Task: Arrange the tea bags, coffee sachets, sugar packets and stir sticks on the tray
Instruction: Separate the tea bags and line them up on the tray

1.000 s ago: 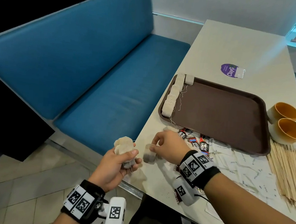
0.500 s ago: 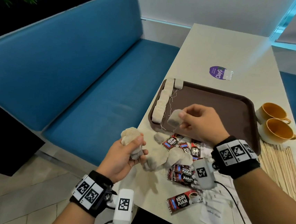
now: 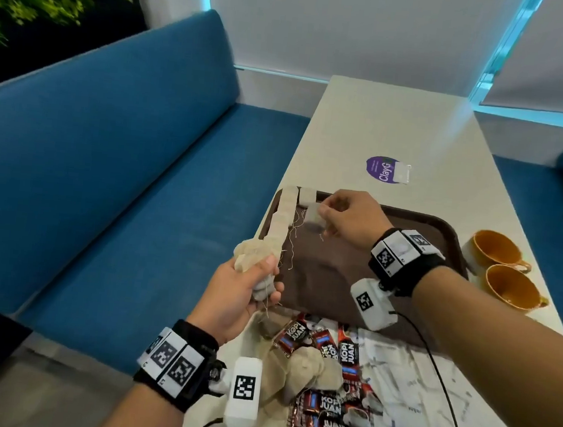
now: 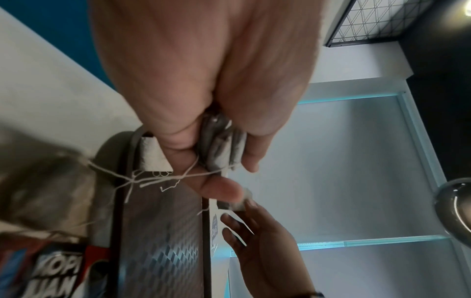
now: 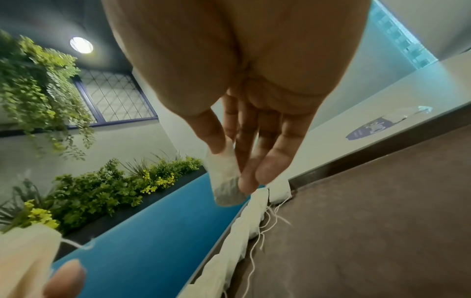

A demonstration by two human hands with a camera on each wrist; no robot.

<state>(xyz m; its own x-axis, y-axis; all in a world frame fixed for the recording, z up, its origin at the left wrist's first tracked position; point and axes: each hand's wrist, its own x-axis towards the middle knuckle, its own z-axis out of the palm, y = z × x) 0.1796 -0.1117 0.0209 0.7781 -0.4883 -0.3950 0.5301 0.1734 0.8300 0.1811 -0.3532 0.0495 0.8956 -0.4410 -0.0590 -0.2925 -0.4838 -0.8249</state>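
A brown tray [image 3: 353, 275] lies on the white table, with a row of tea bags [image 3: 281, 216] along its left rim. My right hand [image 3: 328, 214] pinches one tea bag [image 3: 314, 216] [image 5: 224, 181] above the tray's far left corner, just beside a bag lying there [image 5: 279, 191]. My left hand [image 3: 249, 279] grips a bunch of tea bags [image 3: 252, 253] [image 4: 224, 145] over the tray's near left edge, strings dangling. Loose tea bags [image 3: 306, 370], red coffee sachets [image 3: 322, 413] and white sugar packets [image 3: 407, 390] lie on the table in front of the tray.
Two orange cups [image 3: 505, 269] stand right of the tray. A purple sticker [image 3: 386, 168] marks the table beyond it. A blue bench [image 3: 121, 180] runs along the table's left side. The stir sticks are hidden behind my right forearm.
My right hand has carried one tea bag from the near table edge up to the tray's far left corner. My left hand, still gripping its bunch, rose toward the tray's near left edge.
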